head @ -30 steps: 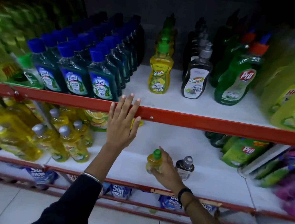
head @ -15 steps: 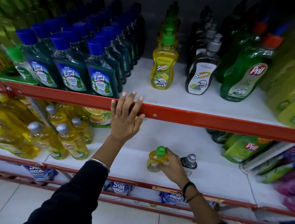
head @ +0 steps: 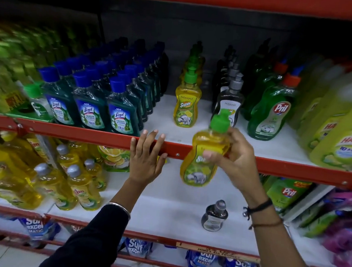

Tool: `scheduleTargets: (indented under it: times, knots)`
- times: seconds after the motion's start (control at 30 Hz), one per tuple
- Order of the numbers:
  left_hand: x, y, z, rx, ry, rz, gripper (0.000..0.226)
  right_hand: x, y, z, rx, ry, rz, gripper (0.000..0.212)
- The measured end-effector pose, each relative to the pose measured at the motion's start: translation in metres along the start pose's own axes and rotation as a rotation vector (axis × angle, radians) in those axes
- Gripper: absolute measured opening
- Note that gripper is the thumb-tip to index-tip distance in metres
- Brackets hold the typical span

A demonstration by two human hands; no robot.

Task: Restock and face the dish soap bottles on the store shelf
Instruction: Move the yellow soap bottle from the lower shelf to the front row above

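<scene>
My right hand (head: 235, 159) grips a yellow dish soap bottle (head: 202, 156) with a green pump cap, held tilted in front of the red shelf rail (head: 86, 133). My left hand (head: 147, 156) rests flat on that rail with its fingers spread and holds nothing. Behind it on the upper shelf stands a row of matching yellow Super bottles (head: 186, 104), and beside it a row of dark bottles with grey pumps (head: 229, 101). One small dark bottle (head: 215, 216) stands alone on the lower shelf.
Blue-capped Lizol bottles (head: 88, 107) fill the upper shelf's left; green Pril bottles (head: 270, 111) and yellow Harpic bottles (head: 343, 134) stand at the right. Yellow Vim bottles (head: 61, 183) crowd the lower left. Pril pouches (head: 284, 190) lie at lower right. Surf Excel packs (head: 203, 259) sit underneath.
My right hand has lifted the yellow bottle off the lower shelf up to the level of the red rail. The dark bottle stays behind. My left hand has kept its place on the rail.
</scene>
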State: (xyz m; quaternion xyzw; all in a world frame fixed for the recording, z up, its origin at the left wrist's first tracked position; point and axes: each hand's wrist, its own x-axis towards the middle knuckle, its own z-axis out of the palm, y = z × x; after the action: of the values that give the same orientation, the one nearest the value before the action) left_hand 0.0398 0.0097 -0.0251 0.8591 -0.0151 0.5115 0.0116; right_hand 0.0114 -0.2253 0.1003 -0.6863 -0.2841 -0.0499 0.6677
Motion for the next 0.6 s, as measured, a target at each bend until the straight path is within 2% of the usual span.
scheduleTargets:
  times: [0.1,0.2,0.37,0.6]
  knots:
    - [0.000,0.000,-0.001,0.016,0.005,-0.008,0.050,0.032,-0.015,0.002,-0.007,0.157,-0.093,0.059]
    - [0.001,0.000,-0.001,0.012,0.014,-0.004,0.049,0.059,-0.014,0.009,-0.036,0.234,-0.121,0.048]
    - [0.002,0.000,0.001,0.004,0.052,0.013,0.048,0.087,0.010,0.026,-0.184,0.206,-0.070,0.046]
    - [0.002,0.000,0.006,0.000,0.094,0.023,0.046,0.097,0.036,0.037,-0.280,0.215,-0.012,0.057]
